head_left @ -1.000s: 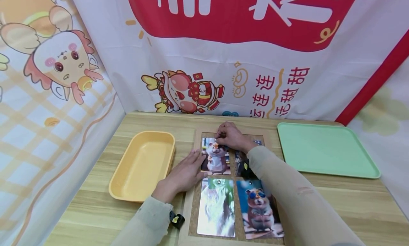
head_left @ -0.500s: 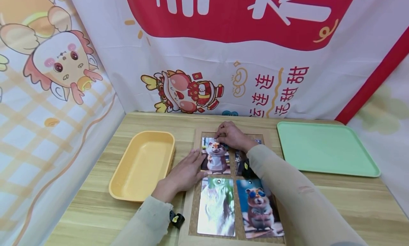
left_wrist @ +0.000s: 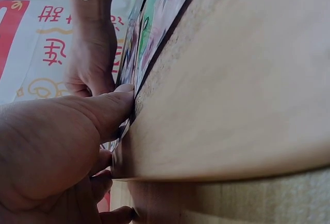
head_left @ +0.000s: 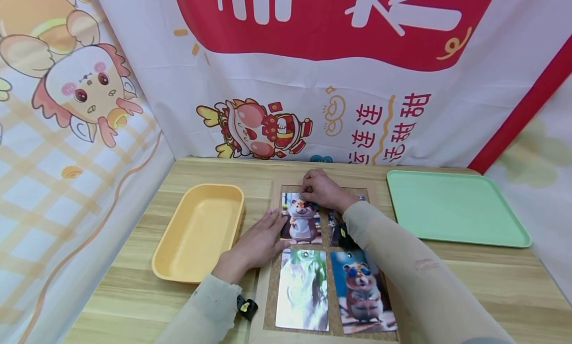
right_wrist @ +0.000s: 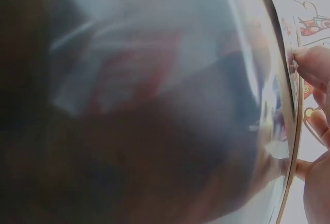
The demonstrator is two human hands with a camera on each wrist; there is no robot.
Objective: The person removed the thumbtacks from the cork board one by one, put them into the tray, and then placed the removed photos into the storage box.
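Observation:
A wood-framed corkboard [head_left: 330, 289] lies on the table, bearing several hamster photos. Over the top edge of the upper left photo [head_left: 303, 227], my right hand [head_left: 325, 191] bends its thumb and fingers together, pinching a thumbtack that they mostly hide. My left hand [head_left: 259, 240] lies across the board's left side, thumb and fingertips resting on that photo's left edge. Silver tack heads show atop the glossy lower left photo [head_left: 303, 292] and the lower right photo [head_left: 364, 297]. My right forearm partly covers the upper right photo [head_left: 333, 230]. A glossy blurred surface [right_wrist: 154, 105] fills the right wrist view.
Left of the board stands a yellow tray [head_left: 201, 230] with raised sides. A flat green tray [head_left: 456, 207] lies at the right. Behind the table [head_left: 120, 294] hangs a printed white and red cloth [head_left: 268, 76], with another patterned cloth [head_left: 67, 195] at the left.
Both hands stay almost in place. The right fingers shift very slightly at the photo's top edge; the photos and trays have not moved.

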